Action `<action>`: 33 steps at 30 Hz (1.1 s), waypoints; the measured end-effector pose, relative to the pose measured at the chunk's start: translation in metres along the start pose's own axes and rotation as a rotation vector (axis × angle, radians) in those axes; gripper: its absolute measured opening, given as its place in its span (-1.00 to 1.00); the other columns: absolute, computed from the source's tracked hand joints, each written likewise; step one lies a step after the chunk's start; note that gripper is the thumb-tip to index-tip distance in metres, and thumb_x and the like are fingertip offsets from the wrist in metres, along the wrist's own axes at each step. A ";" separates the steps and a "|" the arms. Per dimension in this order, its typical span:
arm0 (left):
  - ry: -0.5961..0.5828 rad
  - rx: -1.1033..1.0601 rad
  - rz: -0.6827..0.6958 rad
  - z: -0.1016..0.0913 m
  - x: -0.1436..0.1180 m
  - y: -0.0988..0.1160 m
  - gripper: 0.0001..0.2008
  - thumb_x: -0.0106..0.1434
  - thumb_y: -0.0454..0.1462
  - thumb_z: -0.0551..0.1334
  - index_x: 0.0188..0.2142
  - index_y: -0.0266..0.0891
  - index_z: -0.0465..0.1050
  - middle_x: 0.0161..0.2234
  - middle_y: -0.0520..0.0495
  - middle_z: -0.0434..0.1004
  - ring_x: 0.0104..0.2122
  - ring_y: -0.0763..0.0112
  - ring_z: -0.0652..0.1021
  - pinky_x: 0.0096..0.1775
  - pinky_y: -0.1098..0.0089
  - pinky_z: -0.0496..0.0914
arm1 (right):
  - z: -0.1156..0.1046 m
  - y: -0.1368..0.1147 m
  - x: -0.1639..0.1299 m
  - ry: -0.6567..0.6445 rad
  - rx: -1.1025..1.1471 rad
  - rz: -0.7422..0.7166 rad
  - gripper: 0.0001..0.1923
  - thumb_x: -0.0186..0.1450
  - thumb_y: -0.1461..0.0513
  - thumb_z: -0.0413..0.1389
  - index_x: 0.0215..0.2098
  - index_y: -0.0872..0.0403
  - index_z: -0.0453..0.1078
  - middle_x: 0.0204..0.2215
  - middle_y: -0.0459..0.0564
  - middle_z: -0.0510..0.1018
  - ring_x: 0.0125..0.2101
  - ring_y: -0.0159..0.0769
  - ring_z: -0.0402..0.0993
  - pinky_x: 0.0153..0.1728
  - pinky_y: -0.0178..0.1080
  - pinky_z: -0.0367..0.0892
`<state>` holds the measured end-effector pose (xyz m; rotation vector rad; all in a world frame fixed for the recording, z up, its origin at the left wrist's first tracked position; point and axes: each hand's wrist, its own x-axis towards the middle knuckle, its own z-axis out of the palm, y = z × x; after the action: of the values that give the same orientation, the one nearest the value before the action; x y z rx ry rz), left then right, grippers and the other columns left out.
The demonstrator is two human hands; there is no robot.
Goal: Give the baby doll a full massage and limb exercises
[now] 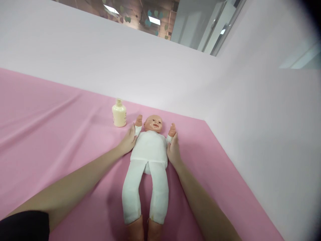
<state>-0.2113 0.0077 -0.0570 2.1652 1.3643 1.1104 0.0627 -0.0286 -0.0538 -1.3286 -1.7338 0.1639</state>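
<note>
A baby doll (149,147) in a white body suit lies on its back on a pink sheet (62,140), its head toward the wall and its feet toward me. Its two arms are raised beside its head. On the left, my left hand (128,140) is closed around one of the doll's sleeved arms, just below its small hand. My right hand (173,149) grips the other arm in the same way. Both sets of fingers are partly hidden behind the doll's sleeves. Left of the doll's head stands a cream pump bottle (119,113), apart from my left hand.
A white wall (140,73) rises along the far edge of the pink sheet, and another white wall (263,134) borders it on the right. Above the far wall a window (150,16) shows ceiling lights. Folds run across the sheet on the left.
</note>
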 end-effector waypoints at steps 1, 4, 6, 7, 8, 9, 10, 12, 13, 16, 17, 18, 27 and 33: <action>-0.009 0.007 -0.008 0.001 0.000 -0.002 -0.23 0.34 -0.10 -0.04 0.33 -0.30 -0.53 0.34 -0.38 -0.31 0.32 -0.03 -0.07 0.22 -0.07 0.04 | 0.001 0.003 0.000 0.003 -0.004 0.012 -0.31 0.37 0.14 -0.16 0.36 0.07 -0.39 0.34 0.17 -0.11 0.33 -0.02 -0.18 0.23 0.17 -0.02; -0.017 0.042 -0.040 0.000 -0.002 -0.003 -0.25 0.34 -0.08 -0.04 0.34 -0.24 -0.47 0.35 -0.33 -0.34 0.31 -0.07 -0.03 0.19 -0.09 0.08 | 0.004 0.010 -0.001 0.012 -0.008 0.051 -0.32 0.36 0.13 -0.13 0.36 0.00 -0.33 0.34 0.10 -0.09 0.32 0.02 -0.16 0.22 0.21 -0.02; -0.026 0.083 -0.071 -0.001 -0.002 0.000 -0.28 0.34 -0.08 -0.05 0.35 -0.24 -0.39 0.35 -0.34 -0.30 0.29 -0.12 0.03 0.16 -0.11 0.12 | 0.004 0.011 -0.001 0.001 -0.025 0.070 -0.32 0.35 0.15 -0.12 0.36 0.03 -0.29 0.34 0.13 -0.10 0.32 0.06 -0.15 0.20 0.25 0.00; -0.029 0.109 -0.086 -0.003 -0.002 0.003 -0.30 0.33 -0.08 -0.05 0.35 -0.25 -0.33 0.34 -0.35 -0.24 0.27 -0.13 0.07 0.15 -0.12 0.13 | 0.003 0.011 -0.001 -0.007 -0.042 0.077 -0.33 0.34 0.16 -0.13 0.35 0.06 -0.26 0.34 0.15 -0.08 0.31 0.07 -0.13 0.19 0.26 0.01; -0.032 0.135 -0.100 -0.004 -0.001 0.005 -0.32 0.33 -0.09 -0.06 0.35 -0.27 -0.27 0.33 -0.36 -0.16 0.26 -0.13 0.11 0.15 -0.11 0.14 | 0.003 0.011 0.000 -0.014 -0.066 0.082 -0.35 0.34 0.18 -0.14 0.35 0.09 -0.21 0.33 0.17 -0.04 0.30 0.07 -0.10 0.18 0.25 0.03; -0.039 0.160 -0.111 -0.006 -0.001 0.008 -0.35 0.33 -0.11 -0.06 0.34 -0.29 -0.20 0.30 -0.35 -0.06 0.24 -0.11 0.17 0.14 -0.09 0.15 | 0.001 0.010 0.000 -0.026 -0.096 0.085 -0.38 0.33 0.20 -0.15 0.33 0.11 -0.14 0.31 0.19 0.02 0.29 0.06 -0.06 0.18 0.24 0.05; -0.049 0.180 -0.121 -0.008 -0.001 0.011 -0.37 0.33 -0.12 -0.07 0.32 -0.31 -0.13 0.27 -0.34 0.04 0.21 -0.08 0.22 0.14 -0.06 0.17 | 0.000 0.008 0.001 -0.039 -0.130 0.087 -0.40 0.33 0.21 -0.16 0.32 0.13 -0.08 0.28 0.21 0.09 0.28 0.05 -0.01 0.17 0.21 0.07; -0.074 0.211 -0.140 -0.013 0.000 0.017 -0.41 0.32 -0.15 -0.07 0.29 -0.34 -0.01 0.21 -0.31 0.20 0.15 -0.01 0.30 0.13 0.03 0.21 | -0.003 0.005 0.002 -0.074 -0.193 0.089 -0.44 0.32 0.22 -0.16 0.28 0.16 0.03 0.22 0.22 0.21 0.24 0.01 0.09 0.17 0.13 0.11; -0.087 0.224 -0.153 -0.015 0.001 0.020 -0.42 0.32 -0.16 -0.07 0.28 -0.35 0.03 0.18 -0.30 0.25 0.13 0.02 0.33 0.12 0.07 0.22 | -0.005 0.003 0.002 -0.089 -0.216 0.091 -0.44 0.31 0.23 -0.15 0.27 0.17 0.07 0.19 0.22 0.26 0.21 0.00 0.13 0.16 0.10 0.13; -0.114 0.265 -0.198 -0.019 0.002 0.026 -0.42 0.31 -0.14 -0.07 0.26 -0.36 0.06 0.09 -0.29 0.36 0.08 0.04 0.37 0.10 0.10 0.23 | -0.009 -0.002 0.004 -0.100 -0.241 0.115 -0.45 0.29 0.22 -0.12 0.24 0.16 0.13 0.14 0.21 0.33 0.15 -0.01 0.23 0.13 0.06 0.19; -0.120 0.276 -0.206 -0.020 0.002 0.027 -0.42 0.31 -0.13 -0.06 0.26 -0.36 0.06 0.06 -0.29 0.39 0.07 0.04 0.39 0.09 0.10 0.23 | -0.011 -0.003 0.005 -0.099 -0.238 0.130 -0.46 0.29 0.21 -0.11 0.23 0.16 0.14 0.12 0.22 0.35 0.13 -0.01 0.27 0.11 0.05 0.21; -0.124 0.284 -0.209 -0.021 0.002 0.028 -0.42 0.31 -0.13 -0.06 0.26 -0.36 0.07 0.05 -0.29 0.41 0.05 0.03 0.40 0.08 0.09 0.23 | -0.012 -0.004 0.005 -0.103 -0.233 0.147 -0.46 0.29 0.21 -0.10 0.22 0.17 0.16 0.10 0.22 0.38 0.10 0.00 0.31 0.09 0.05 0.23; -0.062 0.200 -0.150 -0.016 0.001 0.017 -0.41 0.30 -0.13 -0.03 0.27 -0.31 0.00 0.03 -0.27 0.42 0.03 0.02 0.42 0.06 0.03 0.24 | -0.012 0.004 0.004 -0.067 -0.026 0.256 -0.39 0.24 0.13 0.01 0.24 0.05 0.09 0.11 0.14 0.38 0.08 -0.02 0.34 0.07 0.06 0.24; 0.086 -0.050 -0.075 -0.019 0.000 0.024 -0.25 0.21 -0.13 0.14 0.30 -0.27 -0.14 0.18 -0.28 0.24 0.11 0.07 0.35 0.09 0.07 0.26 | -0.011 -0.001 0.002 0.060 0.155 0.127 -0.25 0.19 0.18 0.09 0.28 0.03 -0.11 0.16 0.17 0.26 0.11 -0.09 0.28 0.07 0.01 0.26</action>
<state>-0.2113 -0.0058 -0.0295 2.0360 1.4266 1.2088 0.0695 -0.0314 -0.0455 -1.3161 -1.5555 0.3208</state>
